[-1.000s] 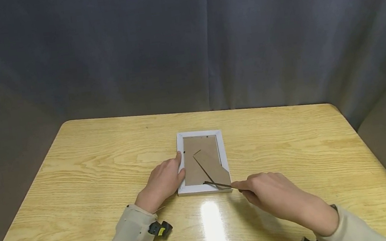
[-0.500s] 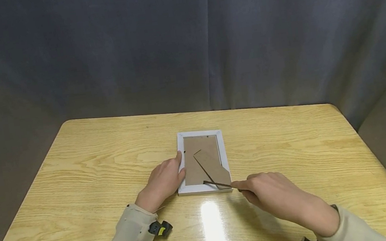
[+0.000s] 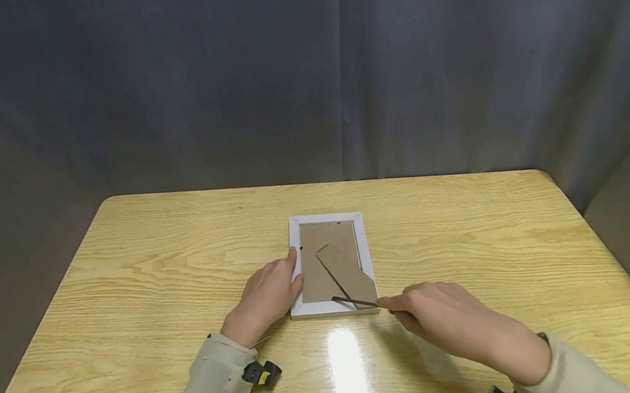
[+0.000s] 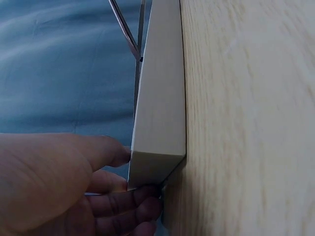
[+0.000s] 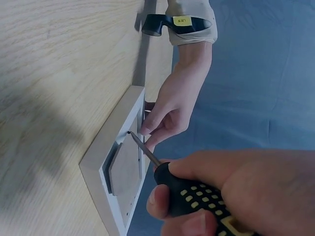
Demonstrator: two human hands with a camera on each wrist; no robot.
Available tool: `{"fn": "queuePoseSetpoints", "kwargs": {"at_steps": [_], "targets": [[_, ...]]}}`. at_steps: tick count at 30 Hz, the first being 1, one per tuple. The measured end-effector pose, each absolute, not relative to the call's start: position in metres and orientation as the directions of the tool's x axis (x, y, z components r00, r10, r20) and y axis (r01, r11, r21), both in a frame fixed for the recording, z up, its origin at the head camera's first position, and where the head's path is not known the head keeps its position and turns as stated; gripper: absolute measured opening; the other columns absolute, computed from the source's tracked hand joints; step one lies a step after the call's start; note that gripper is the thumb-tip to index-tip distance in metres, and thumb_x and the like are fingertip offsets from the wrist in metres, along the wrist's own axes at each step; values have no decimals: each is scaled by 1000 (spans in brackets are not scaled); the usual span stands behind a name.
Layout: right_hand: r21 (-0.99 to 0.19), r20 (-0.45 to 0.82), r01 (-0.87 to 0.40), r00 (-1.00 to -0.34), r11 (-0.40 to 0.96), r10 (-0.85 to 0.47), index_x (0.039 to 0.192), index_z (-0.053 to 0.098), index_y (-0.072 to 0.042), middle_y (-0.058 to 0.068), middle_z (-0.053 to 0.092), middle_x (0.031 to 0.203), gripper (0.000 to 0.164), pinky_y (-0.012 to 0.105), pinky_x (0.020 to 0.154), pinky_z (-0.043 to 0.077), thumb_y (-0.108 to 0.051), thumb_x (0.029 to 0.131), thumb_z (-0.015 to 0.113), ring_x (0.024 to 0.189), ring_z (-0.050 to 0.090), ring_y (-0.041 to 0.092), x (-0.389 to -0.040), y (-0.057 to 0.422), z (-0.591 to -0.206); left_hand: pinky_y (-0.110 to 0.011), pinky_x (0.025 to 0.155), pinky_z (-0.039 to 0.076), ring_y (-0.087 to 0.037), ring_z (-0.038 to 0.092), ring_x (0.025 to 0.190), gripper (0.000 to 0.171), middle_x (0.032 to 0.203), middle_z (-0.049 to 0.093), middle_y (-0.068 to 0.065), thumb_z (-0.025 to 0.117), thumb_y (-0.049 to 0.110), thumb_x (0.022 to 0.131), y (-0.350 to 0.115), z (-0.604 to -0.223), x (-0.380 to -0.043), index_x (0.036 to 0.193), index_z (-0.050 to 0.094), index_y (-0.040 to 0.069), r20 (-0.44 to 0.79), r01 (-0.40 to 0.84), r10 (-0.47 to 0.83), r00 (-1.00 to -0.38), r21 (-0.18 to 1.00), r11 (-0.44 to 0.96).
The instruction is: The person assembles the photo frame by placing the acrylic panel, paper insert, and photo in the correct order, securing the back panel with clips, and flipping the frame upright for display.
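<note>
A white picture frame (image 3: 362, 243) lies face down, its brown backing board (image 3: 316, 281) showing. A thin dark line slants across the board, and small dark tabs sit along the inner edge. My left hand (image 3: 264, 291) grips the frame's left side, thumb on top and fingers curled at the edge. My right hand (image 3: 454, 320) holds a screwdriver (image 3: 354, 301). Its black handle with yellow dots (image 5: 194, 194) sits in the fingers in the right wrist view. The tip meets a small dark spot at the frame's near inner edge.
A light wood table (image 3: 179, 239) bears the frame near its middle. Dark curtains (image 3: 218, 84) hang behind it. Black wrist devices are strapped at both sleeves, the left one (image 3: 262, 373) with a yellow label.
The screwdriver's shaft shifts very slightly at the frame's near edge. Both hands and the frame stay in place.
</note>
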State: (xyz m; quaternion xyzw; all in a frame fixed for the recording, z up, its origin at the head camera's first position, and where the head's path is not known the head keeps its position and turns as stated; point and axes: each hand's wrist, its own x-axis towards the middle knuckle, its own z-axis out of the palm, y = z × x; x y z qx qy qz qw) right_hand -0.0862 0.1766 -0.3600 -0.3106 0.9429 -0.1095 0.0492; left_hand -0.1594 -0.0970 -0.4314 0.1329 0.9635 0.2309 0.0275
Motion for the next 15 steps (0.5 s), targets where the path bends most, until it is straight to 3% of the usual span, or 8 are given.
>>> {"fn": "queuePoseSetpoints", "kwargs": {"at_steps": [6, 15], "targets": [[-253, -55, -556, -809, 792, -585, 127, 73, -18, -15, 27, 59, 43, 17, 45, 21, 1, 91, 56, 54, 19, 1, -87, 172, -356, -28, 53, 42, -19, 53, 64, 57, 130, 66, -25, 60, 19, 101, -97, -433, -159, 148, 44, -7, 5, 237, 262, -965, 448, 862], [-235, -45, -565, -806, 791, -590, 126, 73, -19, -13, 31, 58, 42, 19, 44, 23, 0, 92, 58, 54, 22, 1, -88, 172, -357, -29, 56, 45, -18, 54, 66, 56, 128, 67, -26, 60, 19, 101, -97, -432, -159, 148, 44, -7, 15, 254, 275, -961, 434, 864]]}}
